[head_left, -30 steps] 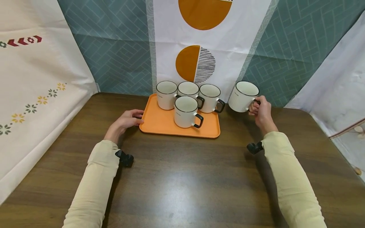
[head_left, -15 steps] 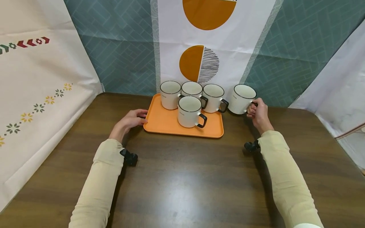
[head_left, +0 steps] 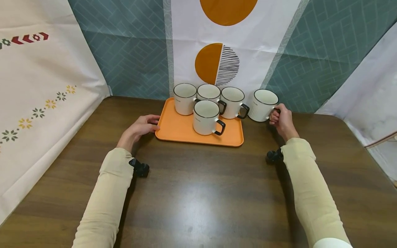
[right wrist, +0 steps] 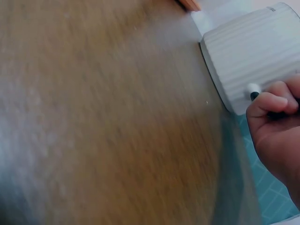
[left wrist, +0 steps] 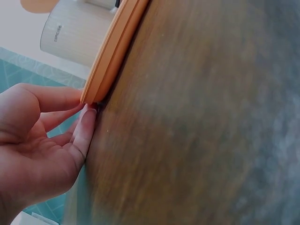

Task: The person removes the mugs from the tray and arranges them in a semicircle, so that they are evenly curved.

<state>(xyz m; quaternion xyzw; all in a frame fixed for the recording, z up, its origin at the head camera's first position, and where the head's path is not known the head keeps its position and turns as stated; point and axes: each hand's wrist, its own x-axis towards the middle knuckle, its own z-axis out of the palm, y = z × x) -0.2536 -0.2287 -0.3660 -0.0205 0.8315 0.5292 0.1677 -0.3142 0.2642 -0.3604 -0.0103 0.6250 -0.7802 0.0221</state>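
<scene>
My right hand (head_left: 283, 121) grips the black handle of a white ribbed mug (head_left: 262, 106), fingers curled round it. The mug stands upright at the table's back, just right of an orange tray (head_left: 173, 132). In the right wrist view its base appears to meet the table. At the tray's left end, my left hand (head_left: 141, 128) pinches the rim between thumb and fingers, which the left wrist view shows closely. Several matching mugs stand on the tray: a front mug (head_left: 204, 119) and a back row including a left mug (head_left: 185, 100) and a right mug (head_left: 231, 103). Their handles point right.
The brown wooden table (head_left: 198, 193) spreads in front of the tray. A patterned teal and white cloth (head_left: 139, 62) hangs right behind the mugs. White cloths hang at the left and right sides. Each wrist carries a small black camera (head_left: 141, 168).
The mug in my right hand has come down and slightly left, from tilted in the air to upright beside the tray. My left hand keeps its place at the tray rim. The head view shifted slightly.
</scene>
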